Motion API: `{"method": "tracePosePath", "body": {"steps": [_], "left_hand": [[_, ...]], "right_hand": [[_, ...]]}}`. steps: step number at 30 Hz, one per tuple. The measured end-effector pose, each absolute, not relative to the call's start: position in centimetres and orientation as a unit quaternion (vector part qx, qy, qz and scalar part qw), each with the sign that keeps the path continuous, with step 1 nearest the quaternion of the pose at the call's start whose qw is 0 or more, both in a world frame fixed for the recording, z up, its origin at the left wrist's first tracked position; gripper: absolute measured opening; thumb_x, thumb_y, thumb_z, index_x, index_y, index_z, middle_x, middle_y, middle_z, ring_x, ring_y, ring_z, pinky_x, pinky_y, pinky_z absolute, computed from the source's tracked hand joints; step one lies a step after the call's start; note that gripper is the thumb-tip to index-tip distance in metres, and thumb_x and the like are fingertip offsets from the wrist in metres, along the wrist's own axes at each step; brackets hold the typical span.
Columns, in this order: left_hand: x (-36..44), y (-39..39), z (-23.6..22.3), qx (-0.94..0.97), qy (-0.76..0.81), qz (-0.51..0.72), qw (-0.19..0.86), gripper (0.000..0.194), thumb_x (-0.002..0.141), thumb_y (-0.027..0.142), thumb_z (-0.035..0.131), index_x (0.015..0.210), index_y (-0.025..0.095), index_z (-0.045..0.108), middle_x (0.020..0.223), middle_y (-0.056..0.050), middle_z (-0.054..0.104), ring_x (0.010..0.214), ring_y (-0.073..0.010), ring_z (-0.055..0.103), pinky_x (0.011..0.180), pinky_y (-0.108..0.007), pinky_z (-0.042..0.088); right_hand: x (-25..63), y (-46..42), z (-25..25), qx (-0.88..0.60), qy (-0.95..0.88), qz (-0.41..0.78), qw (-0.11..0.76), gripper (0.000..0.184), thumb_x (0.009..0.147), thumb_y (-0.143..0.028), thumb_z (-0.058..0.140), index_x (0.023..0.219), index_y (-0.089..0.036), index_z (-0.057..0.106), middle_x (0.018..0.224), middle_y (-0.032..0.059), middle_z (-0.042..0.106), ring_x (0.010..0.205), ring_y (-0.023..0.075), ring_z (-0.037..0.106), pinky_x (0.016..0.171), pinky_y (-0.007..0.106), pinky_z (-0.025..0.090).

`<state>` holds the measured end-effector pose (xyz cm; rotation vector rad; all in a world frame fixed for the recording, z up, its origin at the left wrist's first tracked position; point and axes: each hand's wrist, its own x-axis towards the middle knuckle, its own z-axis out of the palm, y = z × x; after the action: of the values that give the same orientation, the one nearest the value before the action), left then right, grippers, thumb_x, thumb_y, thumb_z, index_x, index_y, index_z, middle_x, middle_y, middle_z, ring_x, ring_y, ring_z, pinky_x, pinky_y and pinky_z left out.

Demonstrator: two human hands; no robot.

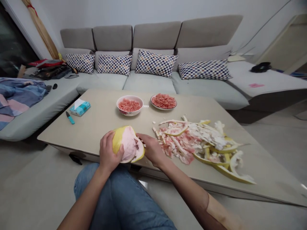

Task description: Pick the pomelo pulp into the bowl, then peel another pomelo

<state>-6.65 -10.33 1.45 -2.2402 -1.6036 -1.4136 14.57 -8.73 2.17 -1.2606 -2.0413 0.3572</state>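
Note:
A partly peeled pomelo (128, 145) is held over the table's front edge, its yellow rind still on the left side and pale pink pith bared in front. My left hand (109, 150) wraps around its left side, thumb on the pith. At the right side, a loosened flap of pomelo peel (139, 152) stands away from the fruit. My right hand (151, 147) is closed at the top of this flap, fingertips partly hidden. A small dark-and-white striped piece (142, 140) shows by those fingers; I cannot tell what it is.
On the table (103, 124) are a bowl (129, 113) and a plate (165, 109) of pink pulp. A heap of pomelo peel and membrane (196, 140) spreads right. Far left lie a tissue pack (81, 108) and a blue-handled knife (70, 118). A sofa (148, 83) stands behind.

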Motion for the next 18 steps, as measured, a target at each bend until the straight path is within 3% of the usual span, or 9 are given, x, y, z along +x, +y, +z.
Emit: {"method": "tracePosePath", "body": {"steps": [8,10,14,18], "left_hand": [[-7.1,-11.4,0.7,-0.718,-0.499,-0.484,0.036,0.055,0.083,0.033,0.061,0.133,0.017,0.045,0.13,-0.017,0.053,0.124,-0.031,0.051,0.106,-0.051,0.043],[-7.2,-11.5,0.5,-0.713,-0.503,-0.488,0.032,0.055,0.083,0.033,0.06,0.133,0.017,0.046,0.13,-0.017,0.053,0.125,-0.0311,0.051,0.106,-0.052,0.043],[-7.5,-11.9,0.1,-0.712,-0.497,-0.494,0.03,0.058,0.082,0.034,0.06,0.135,0.016,0.045,0.132,-0.018,0.051,0.125,-0.0316,0.05,0.106,-0.052,0.043],[-7.4,-12.4,-0.1,-0.719,-0.482,-0.498,0.048,0.061,0.082,0.037,0.06,0.137,0.018,0.041,0.134,-0.018,0.05,0.124,-0.033,0.05,0.104,-0.054,0.044]], "right_hand": [[13.8,-8.7,2.1,-0.514,-0.717,0.137,0.45,0.021,0.086,-0.021,0.056,0.098,-0.02,0.073,0.091,0.0074,0.078,0.079,0.0203,0.072,0.072,0.028,0.055],[14.1,-8.7,2.6,-0.503,-0.73,0.148,0.438,0.022,0.089,-0.024,0.054,0.1,-0.02,0.073,0.094,0.0077,0.078,0.084,0.0207,0.073,0.076,0.029,0.055],[14.1,-8.9,3.3,-0.471,-0.775,0.17,0.386,0.034,0.089,-0.024,0.057,0.121,-0.019,0.065,0.116,0.011,0.072,0.101,0.023,0.07,0.086,0.032,0.054],[13.4,-8.7,2.9,-0.482,-0.787,0.113,0.367,0.031,0.091,-0.025,0.054,0.119,-0.019,0.067,0.111,0.0129,0.074,0.098,0.0244,0.07,0.084,0.032,0.054]]}}
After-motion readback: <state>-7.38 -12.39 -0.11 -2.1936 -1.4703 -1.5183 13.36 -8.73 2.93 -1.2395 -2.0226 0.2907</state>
